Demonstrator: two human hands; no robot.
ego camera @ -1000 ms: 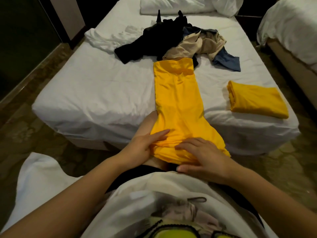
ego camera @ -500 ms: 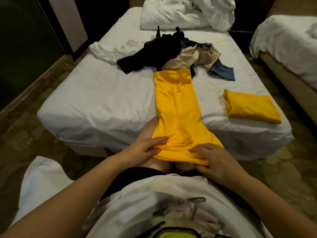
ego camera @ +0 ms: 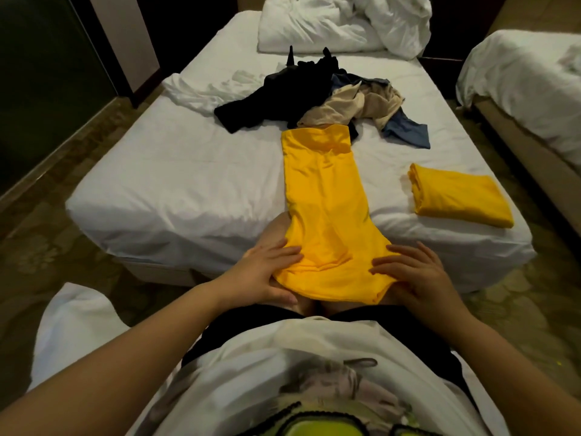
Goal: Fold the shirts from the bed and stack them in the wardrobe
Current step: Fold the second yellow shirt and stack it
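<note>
A long yellow shirt (ego camera: 325, 202), folded into a narrow strip, runs from the middle of the white bed (ego camera: 176, 184) over its near edge onto my lap. My left hand (ego camera: 267, 272) lies flat on the strip's lower left corner, fingers spread. On the lower right corner my right hand (ego camera: 415, 275) presses flat, its thumb at the hem. A second yellow shirt (ego camera: 462, 196) lies folded into a rectangle near the bed's right edge. Farther back sits a loose pile: a black garment (ego camera: 276, 96), a beige one (ego camera: 349, 105) and a blue one (ego camera: 408, 130).
Crumpled white pillows and a duvet (ego camera: 342, 23) lie at the head of the bed. A white cloth (ego camera: 201, 89) is bunched at the left side. A second bed (ego camera: 528, 83) stands to the right across a narrow patterned floor gap. No wardrobe is in view.
Both hands slid apart along the shirt's lower end, from its middle out to the two corners, spreading the hem wider. The camera tilted up slightly, showing more of the pillows.
</note>
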